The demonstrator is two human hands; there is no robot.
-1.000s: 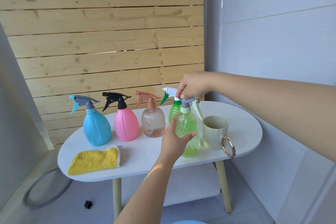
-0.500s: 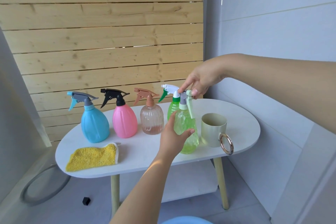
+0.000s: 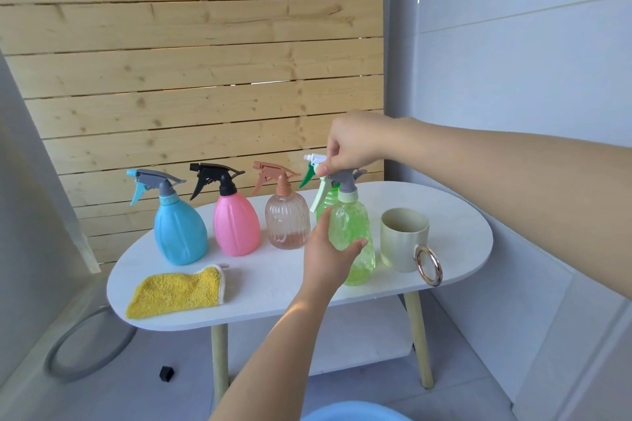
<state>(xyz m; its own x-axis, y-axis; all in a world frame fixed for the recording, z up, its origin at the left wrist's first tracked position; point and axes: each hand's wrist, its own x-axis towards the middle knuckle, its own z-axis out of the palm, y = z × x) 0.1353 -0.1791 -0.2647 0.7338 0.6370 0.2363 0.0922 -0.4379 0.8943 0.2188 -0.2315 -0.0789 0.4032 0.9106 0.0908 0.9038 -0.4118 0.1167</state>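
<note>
**A:** Head view first. Where do we have the translucent light-green plastic spray bottle [image 3: 354, 249]?

**B:** It stands upright on the white oval surface [image 3: 273, 297], toward the right end and nearer the front edge. The cream mug with the gold ring handle [image 3: 403, 243] is just beside it on the right. A darker green spray bottle [image 3: 323, 205] stands close behind it.

**A:** And our hands?

**B:** Our left hand [image 3: 326, 256] has its grip curled round the belly of the bottle, low on the near side. Our right hand [image 3: 355, 143] comes in from above, its grip pinching the grey trigger head [image 3: 345, 181] at the top. We judge that we are turning that head on its collar.

**A:** How do we do that well?

**B:** We press the bottle down onto the surface with the left hand so the base cannot skid or spin with the cap. With the right, we would sooner turn low, near the pale collar, than lever on the nozzle. The pale lever juts out to the left and could swing into the darker green spray bottle.

**A:** Anything else to mind?

**B:** The lower part of the bottle looks a deeper green, perhaps liquid, though we cannot tell for sure, so we keep it upright. We also keep the right wrist high, away from the mug's rim. If the head comes free, we lift it straight up.
</note>
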